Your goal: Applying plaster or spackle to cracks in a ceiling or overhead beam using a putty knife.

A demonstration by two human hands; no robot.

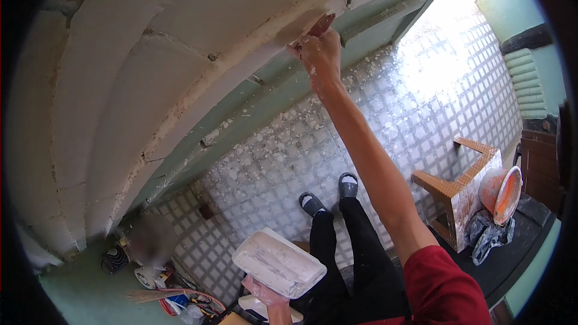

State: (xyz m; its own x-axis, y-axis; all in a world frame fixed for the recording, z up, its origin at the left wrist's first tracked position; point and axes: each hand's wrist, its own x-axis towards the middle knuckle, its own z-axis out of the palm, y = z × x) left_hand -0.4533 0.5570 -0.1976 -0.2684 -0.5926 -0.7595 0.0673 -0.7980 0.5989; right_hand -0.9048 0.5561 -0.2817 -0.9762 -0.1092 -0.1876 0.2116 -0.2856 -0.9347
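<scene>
My right hand (320,55) is raised at the far end of my stretched arm, closed on a flat reddish-brown spreader (322,24). The fingers hide much of the tool, which lies against the lower edge of a pale panel structure (241,42). Wet-looking white filler coats that edge beside the hand. Low in front of me, my left hand (264,290) supports a white rectangular plastic tub (280,263) from beneath its near-left side. White paste smears the tub's inside. Specks of white paste dot my right hand and wrist.
On the right, a brown woven-pattern stool (460,192) lies tipped on a black surface (530,229), with an orange-lined bowl (501,195) and a crumpled plastic bag (490,238) against it. Cables and a broom (150,295) clutter the lower left, near a blurred shape. White splashes mark the tiled floor (271,162).
</scene>
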